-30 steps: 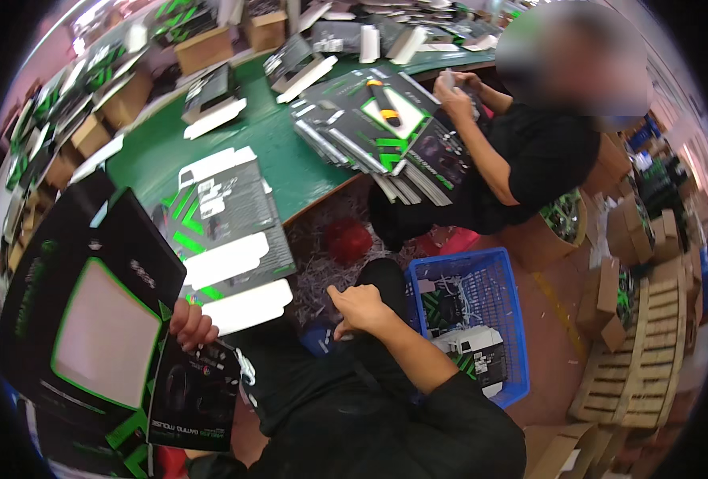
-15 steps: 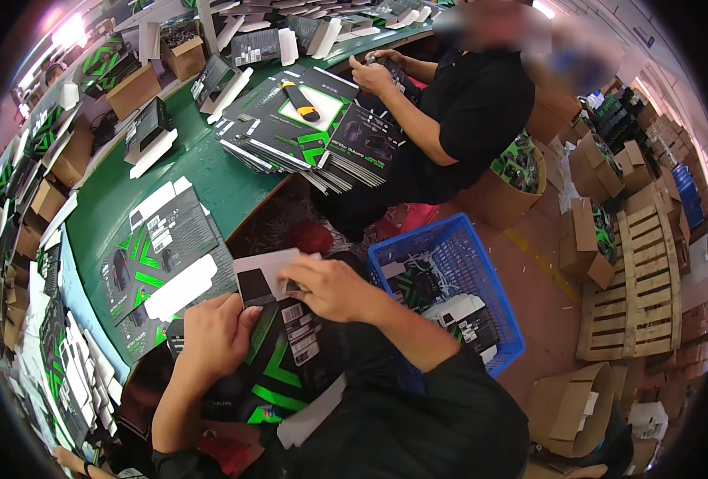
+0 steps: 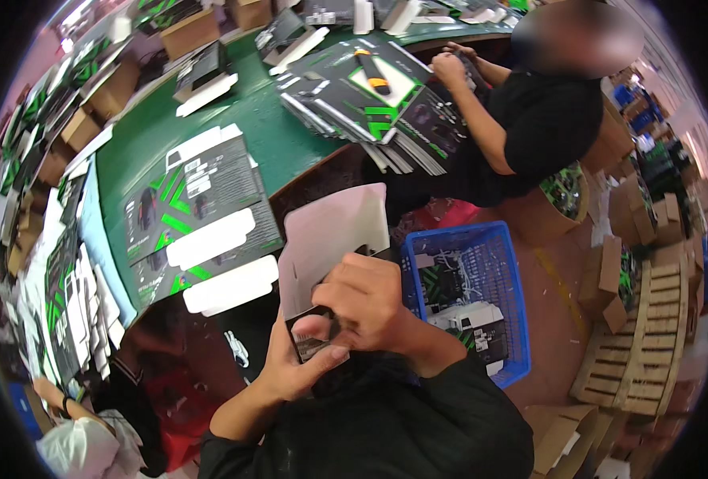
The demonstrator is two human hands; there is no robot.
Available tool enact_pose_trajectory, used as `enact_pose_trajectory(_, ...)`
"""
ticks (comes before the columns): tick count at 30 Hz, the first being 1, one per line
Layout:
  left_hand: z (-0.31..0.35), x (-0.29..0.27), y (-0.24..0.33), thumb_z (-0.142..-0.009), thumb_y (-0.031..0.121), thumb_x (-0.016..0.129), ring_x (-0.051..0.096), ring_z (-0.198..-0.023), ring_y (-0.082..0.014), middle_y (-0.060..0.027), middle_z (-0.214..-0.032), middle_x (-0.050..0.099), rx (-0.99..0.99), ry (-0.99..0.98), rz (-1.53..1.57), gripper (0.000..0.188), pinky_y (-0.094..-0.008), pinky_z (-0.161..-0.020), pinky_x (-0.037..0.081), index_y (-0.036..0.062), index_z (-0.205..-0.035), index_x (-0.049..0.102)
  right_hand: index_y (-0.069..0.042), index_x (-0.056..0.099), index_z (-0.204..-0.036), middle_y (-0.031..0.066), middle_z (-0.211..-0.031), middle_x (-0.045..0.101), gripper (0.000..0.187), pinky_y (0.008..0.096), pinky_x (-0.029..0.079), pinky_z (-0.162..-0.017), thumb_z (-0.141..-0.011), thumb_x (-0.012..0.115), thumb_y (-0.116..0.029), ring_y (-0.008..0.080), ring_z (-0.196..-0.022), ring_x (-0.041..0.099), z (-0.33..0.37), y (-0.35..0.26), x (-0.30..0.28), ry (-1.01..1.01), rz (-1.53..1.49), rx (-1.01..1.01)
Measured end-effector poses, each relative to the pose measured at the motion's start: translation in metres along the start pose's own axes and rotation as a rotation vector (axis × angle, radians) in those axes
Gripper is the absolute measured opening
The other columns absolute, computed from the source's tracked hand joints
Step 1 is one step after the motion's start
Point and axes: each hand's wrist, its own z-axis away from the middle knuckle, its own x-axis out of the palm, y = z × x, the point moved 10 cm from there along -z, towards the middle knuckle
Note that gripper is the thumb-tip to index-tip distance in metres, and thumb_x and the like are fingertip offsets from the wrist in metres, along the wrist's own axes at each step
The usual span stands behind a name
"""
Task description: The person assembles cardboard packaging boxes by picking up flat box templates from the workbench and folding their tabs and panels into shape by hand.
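Observation:
In front of me a black folding carton (image 3: 294,329) is held up, its large pale flap (image 3: 326,223) raised. My left hand (image 3: 296,363) is closed round the carton's near side, thumb across its edge. At the opening, my right hand (image 3: 362,299) has its fingers curled on the carton, slightly blurred. What lies inside the carton is hidden by my hands. To the left, flat black-and-green cartons (image 3: 202,199) with white flaps lie stacked on the green table (image 3: 130,136).
A blue plastic basket (image 3: 516,319) with cartons stands at right. Across the table a co-worker (image 3: 537,128) handles something dark beside a carton stack (image 3: 330,88) topped by a yellow-black cutter (image 3: 372,73). A wooden pallet (image 3: 633,343) lies far right. Another person's hand (image 3: 51,391) is lower left.
The carton has gone from flat, with printed panels showing, to held up with its flap raised. Both hands moved right and came together on it. My view has shifted left.

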Motion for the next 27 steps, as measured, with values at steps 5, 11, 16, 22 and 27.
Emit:
enact_pose_trajectory(5, -0.003, -0.049, -0.017, -0.087, 0.018, 0.075, 0.062, -0.103, -0.0175, -0.0102, -0.118, 0.061, 0.108, 0.184, 0.282, 0.062, -0.0333, -0.091, 0.052, -0.0011, -0.136, 0.042, -0.003, 0.070, -0.106, 0.0129, -0.102, 0.066, 0.030, 0.0330, 0.054, -0.065, -0.078, 0.078, -0.010, 0.0217, -0.072, 0.064, 0.011, 0.005, -0.005, 0.149, 0.162, 0.061)
enact_pose_trajectory(11, 0.021, -0.096, -0.061, -0.082, 0.016, 0.074, 0.064, -0.089, -0.0150, -0.0074, -0.106, 0.065, 0.173, 0.330, 0.411, 0.051, -0.0293, -0.078, 0.053, 0.0012, -0.126, 0.052, 0.002, 0.059, -0.127, 0.0009, -0.108, 0.062, 0.062, 0.0196, 0.038, -0.064, -0.084, 0.078, -0.038, 0.0027, -0.070, 0.046, 0.135, 0.105, 0.053, -0.036, -0.892, 0.929)
enact_pose_trajectory(16, 0.042, -0.123, -0.123, -0.081, 0.020, 0.073, 0.068, -0.095, -0.0214, -0.0122, -0.112, 0.065, -0.005, 0.441, 0.259, 0.064, -0.0323, -0.082, 0.056, -0.0001, -0.134, 0.045, 0.003, 0.058, -0.128, 0.0044, -0.111, 0.068, 0.070, 0.0278, 0.050, -0.087, -0.084, 0.077, -0.049, 0.0117, -0.099, 0.063, 0.182, 0.076, 0.100, -0.238, -1.308, 1.115)
enact_pose_trajectory(22, 0.031, -0.111, -0.121, -0.086, 0.015, 0.067, 0.061, -0.107, -0.0197, -0.0113, -0.122, 0.061, 0.080, 0.367, 0.325, 0.058, -0.0323, -0.094, 0.048, -0.0016, -0.138, 0.045, -0.001, 0.061, -0.124, 0.0030, -0.110, 0.069, 0.050, 0.0279, 0.052, -0.088, -0.091, 0.075, -0.036, 0.0101, -0.098, 0.064, 0.188, 0.088, 0.098, -0.158, -1.387, 1.118)
enact_pose_trajectory(27, 0.014, -0.114, -0.113, -0.087, 0.020, 0.062, 0.068, -0.092, -0.0221, -0.0138, -0.107, 0.067, 0.117, 0.370, 0.432, 0.050, -0.0339, -0.082, 0.057, -0.0038, -0.130, 0.051, 0.000, 0.063, -0.121, 0.0036, -0.109, 0.069, 0.052, 0.0282, 0.053, -0.085, -0.089, 0.078, -0.037, 0.0108, -0.096, 0.065, 0.187, 0.100, 0.102, -0.024, -1.216, 1.207)
